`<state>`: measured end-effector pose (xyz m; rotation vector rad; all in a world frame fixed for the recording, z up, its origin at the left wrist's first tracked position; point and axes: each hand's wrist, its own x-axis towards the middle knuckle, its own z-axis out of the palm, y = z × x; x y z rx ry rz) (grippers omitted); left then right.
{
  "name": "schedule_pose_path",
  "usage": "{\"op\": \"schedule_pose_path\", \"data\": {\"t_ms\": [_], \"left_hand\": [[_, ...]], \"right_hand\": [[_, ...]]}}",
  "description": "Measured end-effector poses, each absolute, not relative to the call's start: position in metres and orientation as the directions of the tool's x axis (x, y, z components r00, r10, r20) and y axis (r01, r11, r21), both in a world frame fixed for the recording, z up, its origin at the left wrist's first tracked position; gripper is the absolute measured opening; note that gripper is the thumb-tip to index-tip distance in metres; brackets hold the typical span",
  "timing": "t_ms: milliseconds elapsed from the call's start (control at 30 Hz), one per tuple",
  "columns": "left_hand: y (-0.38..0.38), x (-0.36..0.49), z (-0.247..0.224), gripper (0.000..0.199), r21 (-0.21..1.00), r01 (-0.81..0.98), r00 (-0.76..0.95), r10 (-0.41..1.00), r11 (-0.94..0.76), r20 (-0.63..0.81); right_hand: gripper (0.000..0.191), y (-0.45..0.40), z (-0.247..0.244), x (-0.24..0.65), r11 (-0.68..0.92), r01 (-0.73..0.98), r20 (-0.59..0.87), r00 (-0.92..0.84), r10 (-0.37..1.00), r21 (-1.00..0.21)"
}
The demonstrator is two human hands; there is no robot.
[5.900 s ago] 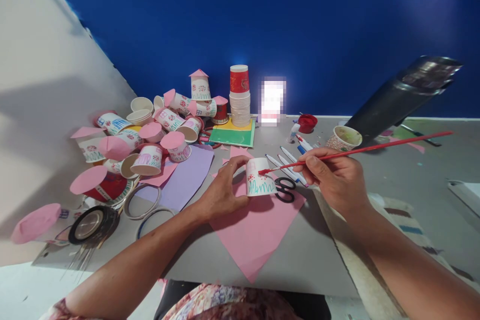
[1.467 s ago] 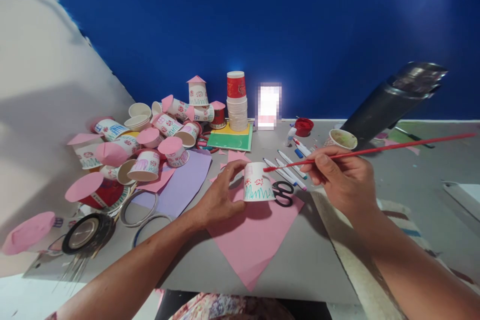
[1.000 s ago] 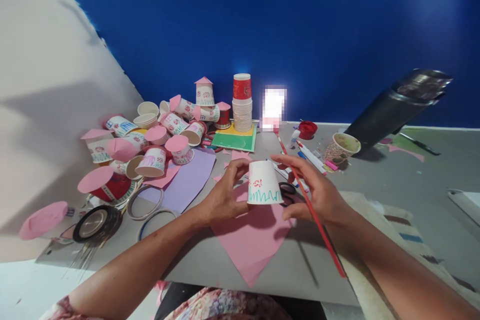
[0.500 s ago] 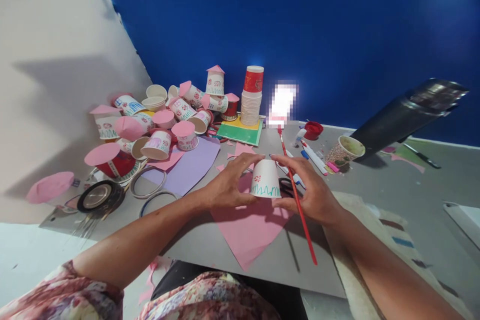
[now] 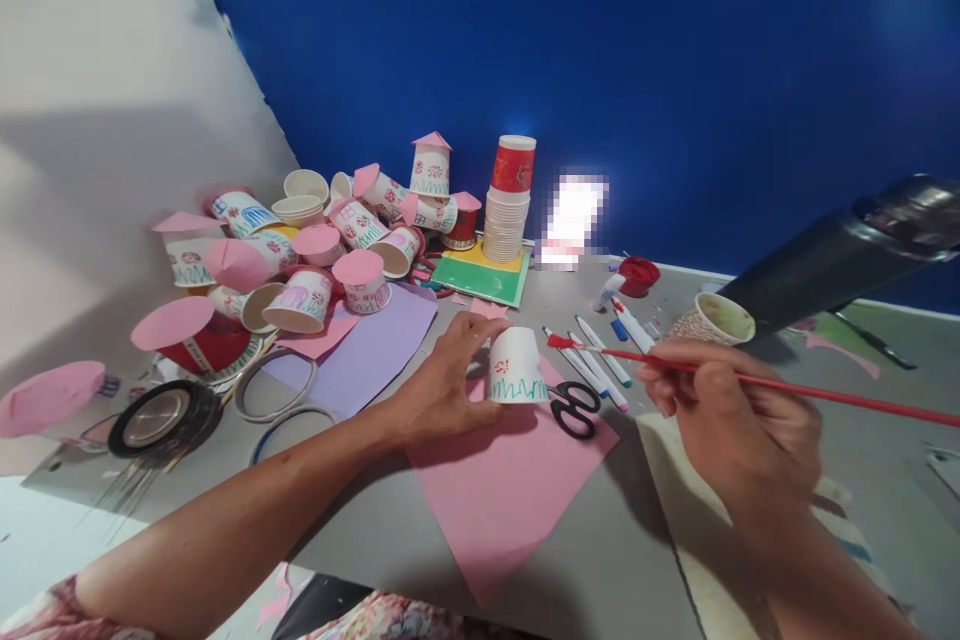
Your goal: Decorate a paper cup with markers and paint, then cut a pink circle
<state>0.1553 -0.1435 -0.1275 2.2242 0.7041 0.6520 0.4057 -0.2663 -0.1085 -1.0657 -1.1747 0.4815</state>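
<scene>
In the head view, my left hand (image 5: pixel 450 380) curves round the upside-down white paper cup (image 5: pixel 523 358), thumb and fingers spread to its width, over the pink sheet (image 5: pixel 487 510) on the desk (image 5: pixel 360 525); whether cup and sheet touch, I cannot tell. My right hand (image 5: pixel 739 430), between three and four o'clock from the cup, is closed in a pen grip on the slim red paintbrush (image 5: pixel 630 356), its bristles just beside the cup at two o'clock, seemingly apart. I judge I'm partway through dabbing red spots above the jagged green line; the next dab calls for a steady cup and light touch. The cup is smooth and tapered; the scissors (image 5: pixel 579 407), at four o'clock, have rounded black loops.
</scene>
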Motion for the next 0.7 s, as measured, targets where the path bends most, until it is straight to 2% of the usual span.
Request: {"op": "schedule_pose_path", "data": {"t_ms": [200,300,467,700], "left_hand": [[-0.1478,0.1569,-0.1239,0.077,0.767,0.329,0.706,0.683,-0.551,0.188],[-0.1493,0.1581,-0.1224,0.073,0.761,0.308,0.712,0.669,-0.571,0.214],[-0.1498,0.1585,-0.1226,0.071,0.760,0.271,0.715,0.652,-0.591,0.253],[-0.1509,0.1586,-0.1229,0.070,0.744,0.278,0.716,0.647,-0.607,0.261]], "right_hand": [[0.015,-0.2663,-0.1129,0.4066,0.387,0.169,0.422,0.361,0.832,-0.907],[0.012,-0.2680,-0.1131,0.4062,0.407,0.199,0.451,0.315,0.835,-0.892],[0.019,-0.2690,-0.1092,0.4004,0.452,0.288,0.521,0.247,0.817,-0.845],[0.020,-0.2670,-0.1077,0.3989,0.446,0.329,0.522,0.195,0.830,-0.832]]}}
